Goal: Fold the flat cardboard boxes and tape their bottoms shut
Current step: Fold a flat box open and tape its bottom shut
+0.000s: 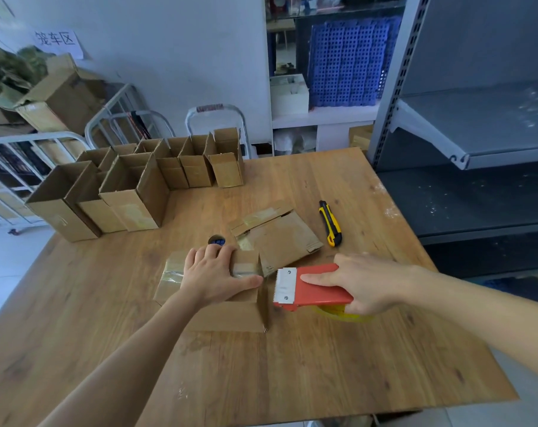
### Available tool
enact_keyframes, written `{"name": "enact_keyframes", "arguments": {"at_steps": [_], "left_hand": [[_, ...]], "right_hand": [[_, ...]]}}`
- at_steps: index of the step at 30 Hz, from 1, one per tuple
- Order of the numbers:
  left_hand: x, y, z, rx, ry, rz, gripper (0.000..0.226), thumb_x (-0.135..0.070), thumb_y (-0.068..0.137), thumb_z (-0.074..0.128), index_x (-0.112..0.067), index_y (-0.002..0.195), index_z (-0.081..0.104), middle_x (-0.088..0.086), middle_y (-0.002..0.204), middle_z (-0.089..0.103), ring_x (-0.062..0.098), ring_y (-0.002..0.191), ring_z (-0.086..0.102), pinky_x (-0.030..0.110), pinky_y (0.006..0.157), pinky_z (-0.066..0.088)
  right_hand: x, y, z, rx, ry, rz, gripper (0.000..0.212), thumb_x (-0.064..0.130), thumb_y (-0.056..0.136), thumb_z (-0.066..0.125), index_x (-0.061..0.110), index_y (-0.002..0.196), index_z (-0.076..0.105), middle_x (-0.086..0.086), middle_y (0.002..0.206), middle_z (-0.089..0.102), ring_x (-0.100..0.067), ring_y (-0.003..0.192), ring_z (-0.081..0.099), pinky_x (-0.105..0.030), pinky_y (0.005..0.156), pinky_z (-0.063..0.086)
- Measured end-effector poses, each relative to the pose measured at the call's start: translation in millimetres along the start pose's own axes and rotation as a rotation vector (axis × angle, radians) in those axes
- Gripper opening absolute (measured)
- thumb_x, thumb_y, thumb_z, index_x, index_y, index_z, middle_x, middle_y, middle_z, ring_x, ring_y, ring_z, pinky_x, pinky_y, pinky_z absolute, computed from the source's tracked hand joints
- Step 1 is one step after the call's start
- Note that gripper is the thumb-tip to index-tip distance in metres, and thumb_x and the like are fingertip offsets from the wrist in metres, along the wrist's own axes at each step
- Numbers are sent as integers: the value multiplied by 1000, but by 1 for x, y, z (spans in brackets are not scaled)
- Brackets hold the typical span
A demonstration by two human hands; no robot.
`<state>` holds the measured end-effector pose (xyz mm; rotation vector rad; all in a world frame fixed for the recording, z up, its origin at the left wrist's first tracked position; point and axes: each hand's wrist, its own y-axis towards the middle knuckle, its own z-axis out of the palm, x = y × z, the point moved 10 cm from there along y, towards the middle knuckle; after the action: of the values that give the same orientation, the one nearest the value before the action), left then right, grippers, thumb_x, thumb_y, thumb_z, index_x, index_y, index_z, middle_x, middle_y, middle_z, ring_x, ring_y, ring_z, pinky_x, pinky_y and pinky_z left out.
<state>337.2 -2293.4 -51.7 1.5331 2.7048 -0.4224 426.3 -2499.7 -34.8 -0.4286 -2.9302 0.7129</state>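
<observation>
A folded cardboard box (230, 315) stands bottom-up in the middle of the wooden table (292, 365). My left hand (214, 272) presses flat on its taped bottom flaps, thumb out toward the right edge. My right hand (366, 282) grips a red tape dispenser (314, 288) with a serrated metal blade, just right of the box; a yellowish tape roll shows beneath it. A flat cardboard box (277, 238) with old tape lies behind.
Several assembled open boxes (132, 186) stand in rows at the table's back left. A yellow-black utility knife (330, 223) lies right of the flat box. A round cable hole (216, 241) sits by my left fingers. Grey metal shelving (464, 143) borders the right.
</observation>
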Motion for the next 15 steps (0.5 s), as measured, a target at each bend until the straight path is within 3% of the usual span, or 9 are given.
{"name": "enact_keyframes", "arguments": {"at_steps": [4,8,12,15], "left_hand": [[-15,5,3,30,-14,-78,99,-81,50,32,-18,126,42,4,133,42,28,131,29,52,115,9],[-18,5,9,7,-31,-77,92,-78,60,38,-19,131,40,4,143,36,30,142,14,57,115,-1],[-20,3,8,-40,-6,-49,82,-73,65,43,-22,130,41,3,141,39,29,141,16,57,115,0],[-21,2,7,-43,-22,-69,79,-69,64,44,-23,129,42,3,138,41,29,140,19,56,116,1]], "right_hand": [[5,6,-11,22,-63,1,78,28,93,51,50,151,5,-6,105,40,-24,93,48,-37,82,43],[19,14,-25,75,-96,0,76,16,90,49,52,148,14,-7,103,41,-26,86,43,-43,84,45],[32,30,-41,126,-168,-12,77,8,88,48,50,147,24,-5,104,49,-23,77,40,-39,72,39],[36,38,-49,174,-211,-6,83,4,82,54,50,146,29,3,88,48,-15,63,37,-36,64,45]]}}
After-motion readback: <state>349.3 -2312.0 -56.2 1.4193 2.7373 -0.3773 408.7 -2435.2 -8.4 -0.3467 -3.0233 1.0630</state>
